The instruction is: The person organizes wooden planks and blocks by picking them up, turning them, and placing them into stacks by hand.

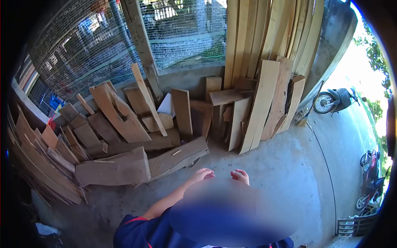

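My left hand [202, 174] is held out in front of my body, its fingers loosely curved with nothing in them. A short gap to its right is my right hand [240, 176], also empty, with the fingers slightly bent and its wrist hidden by a blurred patch. Both hands are over the concrete floor, apart from any wood. Closest to my left hand is a long rough timber [178, 159] lying on the floor, beside a thick wooden block [113, 168]. Beyond my right hand, a tall pale plank [260, 105] leans among other boards.
Many offcuts, including a board with a hole [118, 111], lean along the low wall. Long planks [244, 41] stand upright behind them. Stacked thin boards [43, 165] lie at left. A broom [303, 122], a cable [326, 159] and a motorbike [341, 100] are at right.
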